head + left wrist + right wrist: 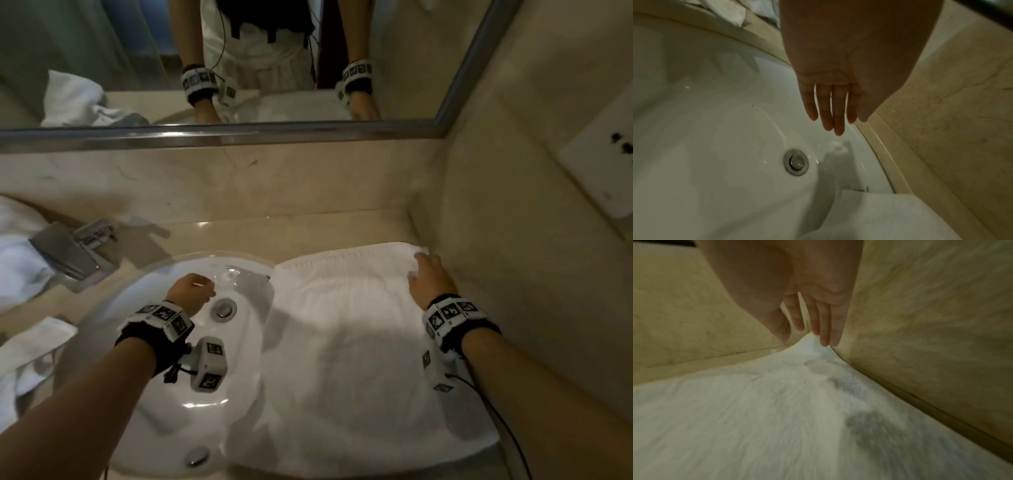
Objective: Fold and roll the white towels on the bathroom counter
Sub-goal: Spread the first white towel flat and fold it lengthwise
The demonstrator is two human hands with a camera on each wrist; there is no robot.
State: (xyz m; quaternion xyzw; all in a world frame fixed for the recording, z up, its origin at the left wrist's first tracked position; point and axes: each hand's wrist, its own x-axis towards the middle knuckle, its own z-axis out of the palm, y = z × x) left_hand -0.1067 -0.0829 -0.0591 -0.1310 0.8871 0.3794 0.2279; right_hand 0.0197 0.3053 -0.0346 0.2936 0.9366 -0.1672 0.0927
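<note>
A white towel (pixel 349 342) lies spread flat on the beige counter, right of the sink, its left side draping over the basin rim. My right hand (pixel 430 277) is over the towel's far right corner (pixel 813 347), by the side wall, with fingers straight and holding nothing. My left hand (pixel 191 291) hovers over the sink basin (pixel 705 129) with straight fingers (pixel 828 110) and nothing in it. The towel's left edge (pixel 879 216) shows in the left wrist view, hanging into the basin.
A chrome faucet (pixel 73 248) stands at the back left. Crumpled white towels (pixel 20 250) lie left of it, and another white cloth (pixel 30 353) at the near left. The drain (pixel 224 308) sits mid-basin. A mirror (pixel 239 68) backs the counter; a wall (pixel 531 240) is close on the right.
</note>
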